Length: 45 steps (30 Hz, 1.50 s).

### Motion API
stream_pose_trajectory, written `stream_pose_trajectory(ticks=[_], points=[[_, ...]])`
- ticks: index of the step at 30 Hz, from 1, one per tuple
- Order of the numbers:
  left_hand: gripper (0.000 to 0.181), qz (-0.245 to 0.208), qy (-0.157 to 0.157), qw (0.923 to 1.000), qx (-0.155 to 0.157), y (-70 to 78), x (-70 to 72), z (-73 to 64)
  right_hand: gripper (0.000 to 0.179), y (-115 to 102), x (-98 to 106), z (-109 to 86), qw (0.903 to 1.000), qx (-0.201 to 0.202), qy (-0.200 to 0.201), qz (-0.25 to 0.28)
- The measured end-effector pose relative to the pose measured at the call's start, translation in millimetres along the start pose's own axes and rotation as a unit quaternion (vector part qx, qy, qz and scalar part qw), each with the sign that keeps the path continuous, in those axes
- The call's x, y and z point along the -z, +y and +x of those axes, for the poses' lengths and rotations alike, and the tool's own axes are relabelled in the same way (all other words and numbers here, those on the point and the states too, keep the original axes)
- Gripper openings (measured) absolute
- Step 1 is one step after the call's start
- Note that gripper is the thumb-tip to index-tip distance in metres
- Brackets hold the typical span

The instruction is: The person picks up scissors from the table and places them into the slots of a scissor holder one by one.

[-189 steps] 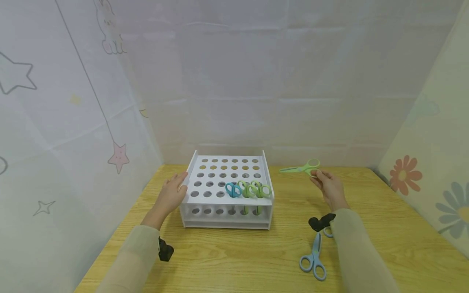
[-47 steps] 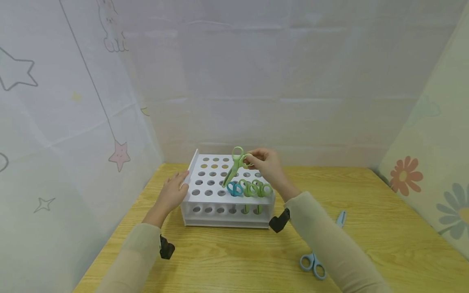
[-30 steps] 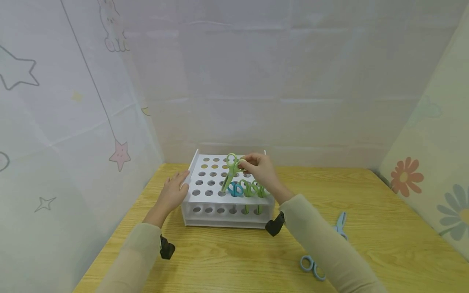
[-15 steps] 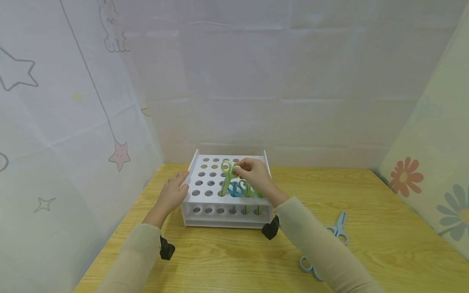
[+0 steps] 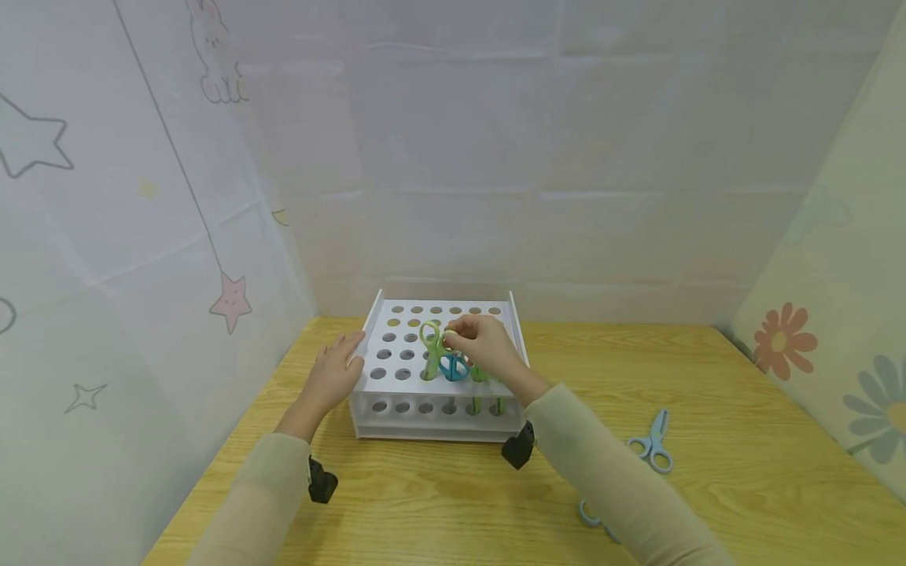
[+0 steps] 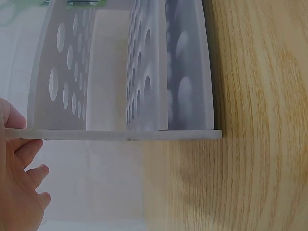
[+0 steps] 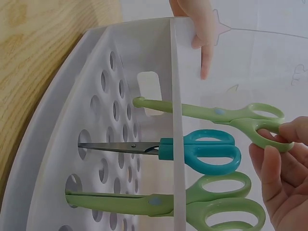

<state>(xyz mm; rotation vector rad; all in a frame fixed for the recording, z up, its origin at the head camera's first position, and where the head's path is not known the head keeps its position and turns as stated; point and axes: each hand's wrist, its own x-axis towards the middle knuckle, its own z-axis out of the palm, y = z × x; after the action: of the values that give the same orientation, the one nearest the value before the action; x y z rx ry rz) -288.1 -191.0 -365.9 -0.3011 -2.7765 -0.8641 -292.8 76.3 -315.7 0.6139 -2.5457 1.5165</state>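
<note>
The right hand pinched one handle ring of a pair of lime-green scissors between thumb and fingers; this grip was closed on the ring. The pair was tilted, its blades through the third hole from the left in the front row of a white tiered rack. The tips lay between the upper and lower perforated plates; contact with the lower plate could not be determined.

The left hand had its grip closed on the upper edge of the rack's left side panel, thumb on one face, fingers on the other.

Teal scissors occupied the next hole to the right, metal blades pointing down. Beyond them stood a second green pair, and past it another green pair, largely hidden behind the right hand.

On the wood-grain surface, right of the rack, lay light blue scissors. Nearer the person, a further light blue pair was partly covered by the right sleeve.
</note>
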Motion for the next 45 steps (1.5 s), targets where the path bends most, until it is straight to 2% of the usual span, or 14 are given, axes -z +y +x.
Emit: stream_pose_trajectory(ticks=[6,14,22,28,39,45], points=[[0.052,0.002,0.001,1.0000,0.001,-0.3,0.5,0.4,0.009,-2,-4,-0.4,0.9996,0.014,0.002,-0.024],[0.052,0.002,0.007,1.0000,-0.003,-0.8,0.6,-0.4,0.010,-2,-8,-2.8,0.9987,0.020,-0.017,-0.044],[0.050,0.000,0.023,0.9994,-0.024,0.0,0.4,-1.5,0.014,-1,-11,-4.3,0.9946,0.044,-0.030,-0.089],[0.051,0.003,0.013,0.9998,-0.015,-1.2,-0.3,-0.3,0.017,-2,-14,-5.0,0.9898,0.066,-0.039,-0.120],[0.051,0.003,0.016,0.9997,-0.018,-1.4,-0.8,0.2,0.016,-3,-17,-7.4,0.9849,0.072,-0.078,-0.137],[0.051,-0.002,0.012,0.9998,-0.013,0.0,-0.4,-0.4,0.015,-2,-17,-9.1,0.9821,0.075,-0.086,-0.150]])
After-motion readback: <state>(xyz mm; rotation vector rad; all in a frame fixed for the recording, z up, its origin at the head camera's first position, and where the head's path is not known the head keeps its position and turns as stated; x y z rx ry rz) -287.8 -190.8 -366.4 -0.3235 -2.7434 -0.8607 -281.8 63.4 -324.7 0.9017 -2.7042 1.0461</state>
